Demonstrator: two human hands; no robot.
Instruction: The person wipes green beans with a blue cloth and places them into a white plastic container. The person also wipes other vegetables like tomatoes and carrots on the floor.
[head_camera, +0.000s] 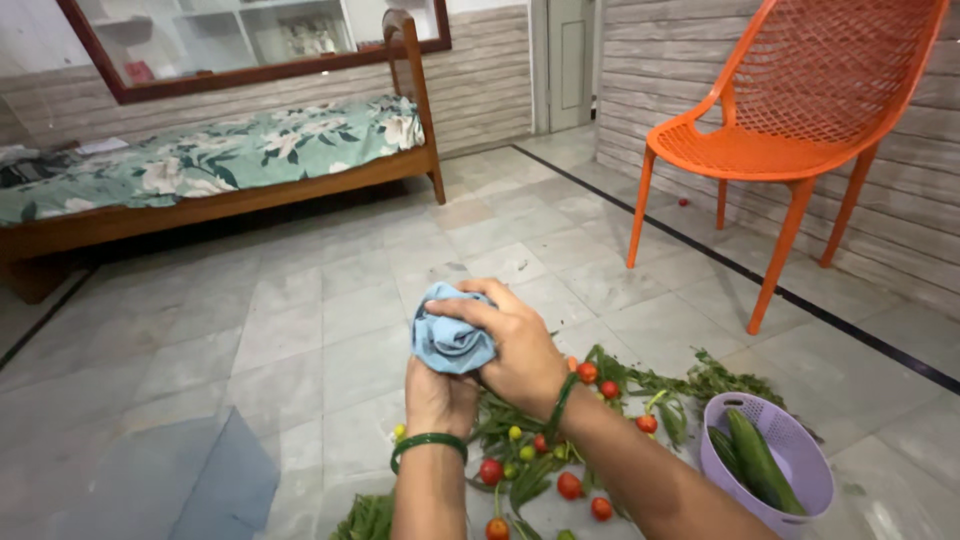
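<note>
Hands wrapped around a bunched light-blue cloth above scattered produce.

Right hand (520, 350) closes over the crumpled light-blue cloth (450, 335) from the top, while the left hand (440, 400) cups it from beneath, apparently rubbing something hidden inside. Below lie small red and yellow tomatoes (570, 485) among leafy greens (700, 385) on the pale tiled floor (300, 330); a lilac plastic basket (815, 480) holds dark green cucumbers (760, 460). Wiping seems under way.
</note>
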